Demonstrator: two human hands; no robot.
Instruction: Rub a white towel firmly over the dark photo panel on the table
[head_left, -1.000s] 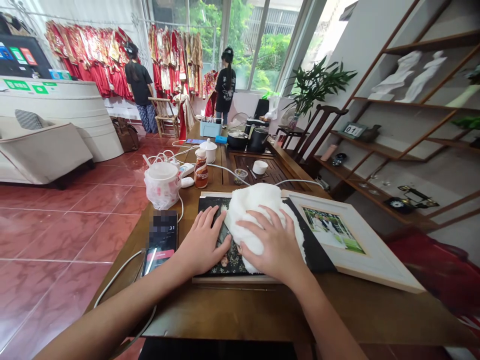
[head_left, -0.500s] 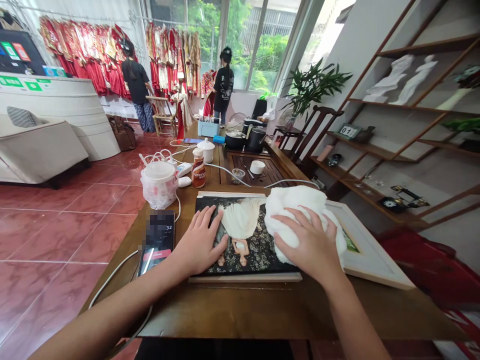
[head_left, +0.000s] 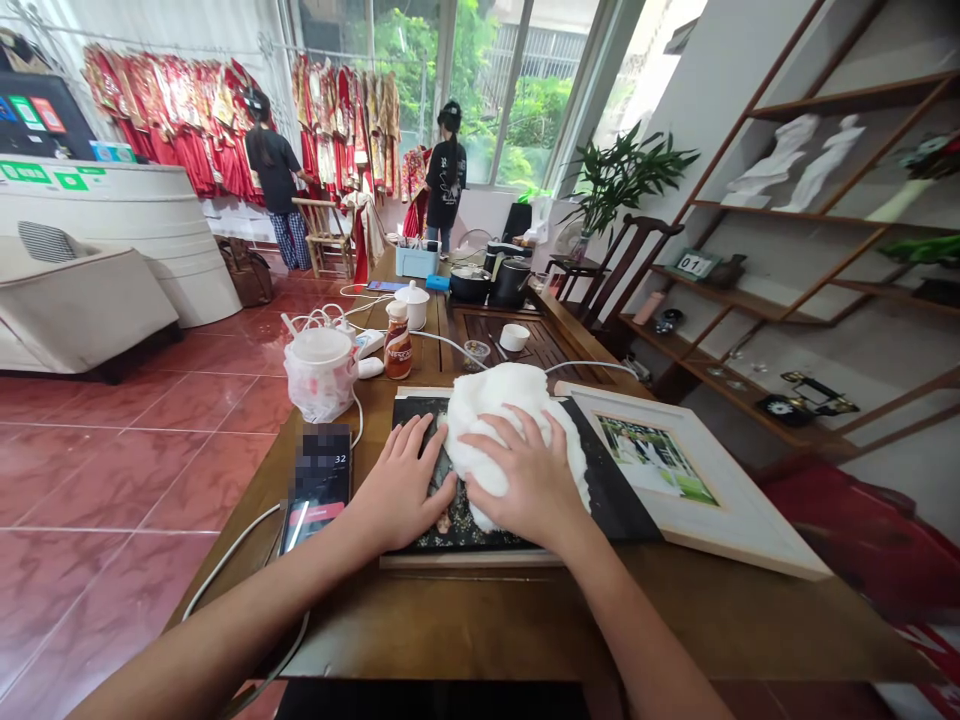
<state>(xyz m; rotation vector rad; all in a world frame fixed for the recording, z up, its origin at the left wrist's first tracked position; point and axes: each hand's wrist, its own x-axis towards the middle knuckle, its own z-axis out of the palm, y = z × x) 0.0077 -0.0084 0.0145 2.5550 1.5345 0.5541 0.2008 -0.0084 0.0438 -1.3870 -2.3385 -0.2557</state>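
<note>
Our left hand (head_left: pixel 405 488) lies flat and open on the left side of the dark photo (head_left: pixel 450 537), fingers spread and thumb out, gripping nothing. Pressed down like that, it probably steadies the photo against sliding on the bench (head_left: pixel 457 625). Our right hand (head_left: pixel 529 468) is open too, its fingers spread over the white cloth (head_left: pixel 501 385) rather than closed around it; so broad a hold likely spreads the pressure and lets the cloth lie against the surface. The cloth sits bunched on the middle of the photo, hiding most of what is printed there, so we cannot tell how that part looks.

The photo lies squarely before us, where both arms reach it easily. To its right, the framed picture (head_left: pixel 701 485) lies at a slant, face up, perhaps set aside to leave us working room. The phone (head_left: pixel 319 490) lies face up to the left, near our left forearm, its lit screen easy to glance at. Further back, the wrapped tub (head_left: pixel 321 375) and the brown bottle (head_left: pixel 398 345) stand upright, apart from our hands.
</note>
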